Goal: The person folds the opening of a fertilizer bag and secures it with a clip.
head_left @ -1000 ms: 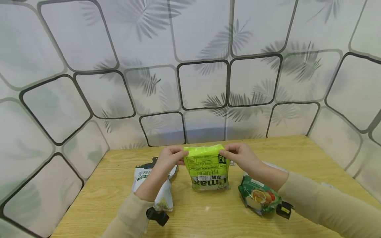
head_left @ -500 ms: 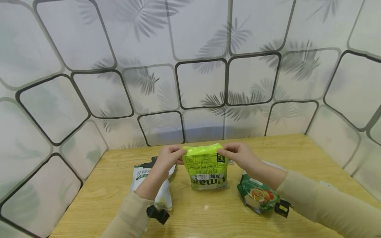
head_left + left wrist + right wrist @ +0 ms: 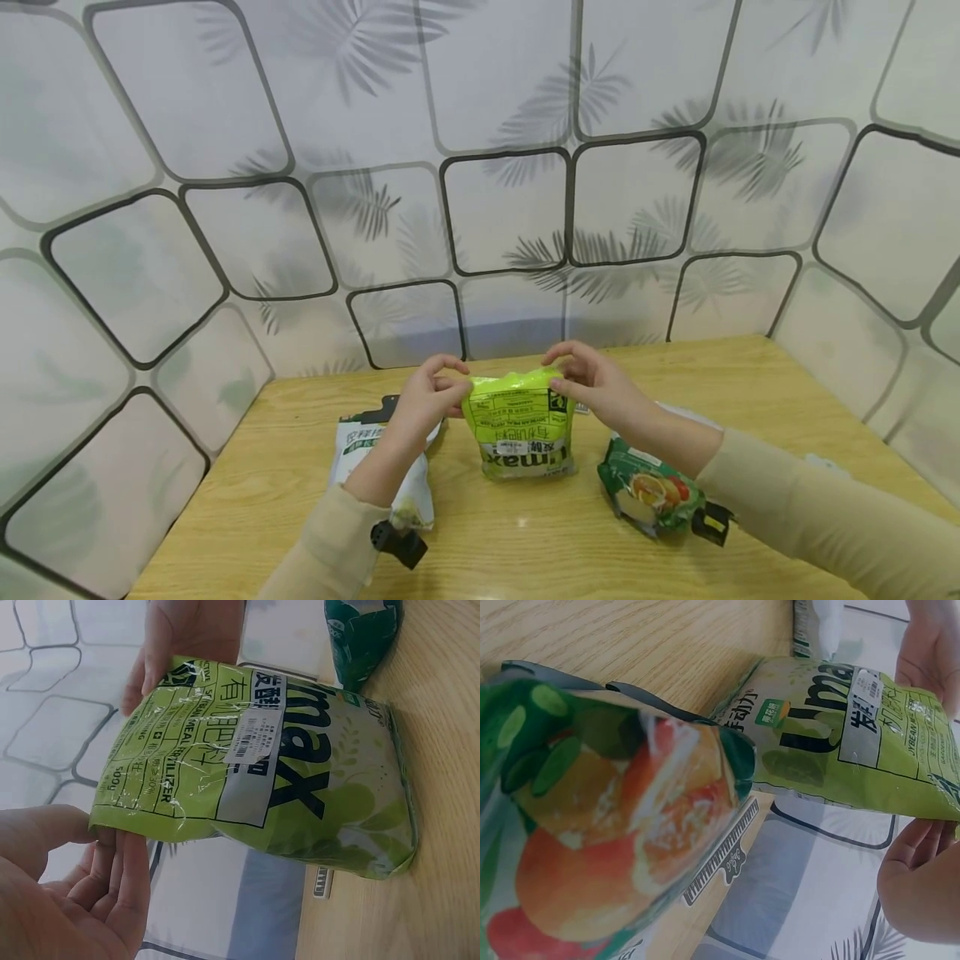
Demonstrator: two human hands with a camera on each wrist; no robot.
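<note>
A yellow-green fertilizer bag (image 3: 521, 433) stands upright on the wooden table, its printed text upside down in the head view. My left hand (image 3: 427, 396) pinches its top left corner between thumb and fingers, index finger raised off the plastic. At the opposite corner my right hand (image 3: 600, 379) pinches the top edge, its index finger lifted and bent too. The left wrist view shows my left hand (image 3: 82, 877) with the thumb in front of the bag (image 3: 247, 757) and the other fingers behind. In the right wrist view, my right hand's fingertips (image 3: 922, 836) are at the bag's edge.
A white pouch (image 3: 412, 492) lies left under my left forearm, a black piece (image 3: 388, 408) at its far end. Under my right forearm is a green fruit-printed pouch (image 3: 652, 492). A ruler-marked strip (image 3: 724, 851) lies behind the bag. Patterned curtain (image 3: 517, 217) encloses the table (image 3: 510, 550).
Both index fingers have lifted off the fertilizer bag's top edge, and its top has slackened slightly. The bag stays in place; the side pouches have not moved.
</note>
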